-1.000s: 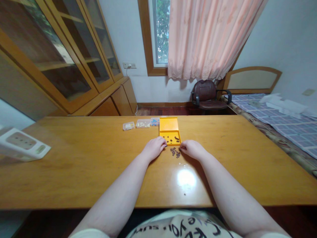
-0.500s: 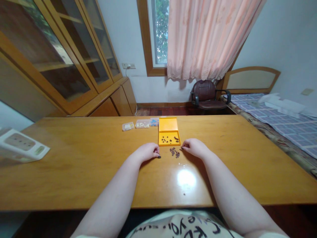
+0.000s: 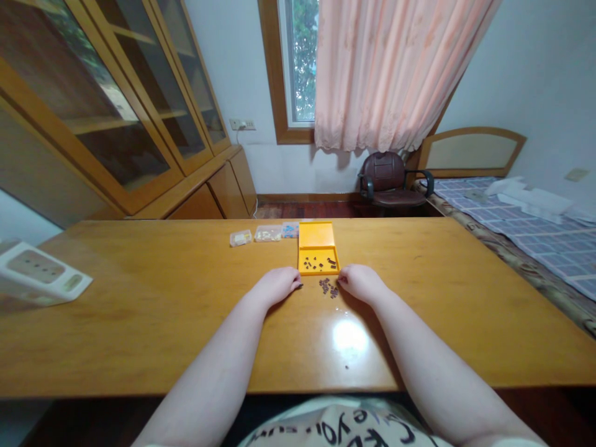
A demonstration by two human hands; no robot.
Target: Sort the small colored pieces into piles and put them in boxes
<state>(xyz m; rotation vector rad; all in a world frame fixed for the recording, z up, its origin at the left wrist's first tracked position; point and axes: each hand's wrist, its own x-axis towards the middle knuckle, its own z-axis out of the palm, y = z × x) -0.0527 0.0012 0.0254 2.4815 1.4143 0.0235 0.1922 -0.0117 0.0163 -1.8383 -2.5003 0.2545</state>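
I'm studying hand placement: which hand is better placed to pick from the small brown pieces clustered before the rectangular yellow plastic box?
Probably the right hand: its fingertips are close beside the clustered small brown pieces. The left hand is farther from them.

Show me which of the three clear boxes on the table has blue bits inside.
The rightmost clear box, beside the open yellow case: it shows blue bits, while the middle box and leftmost box look pale inside.

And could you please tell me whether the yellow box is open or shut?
Open: the yellow box has its lid folded back, showing small dark pieces inside.
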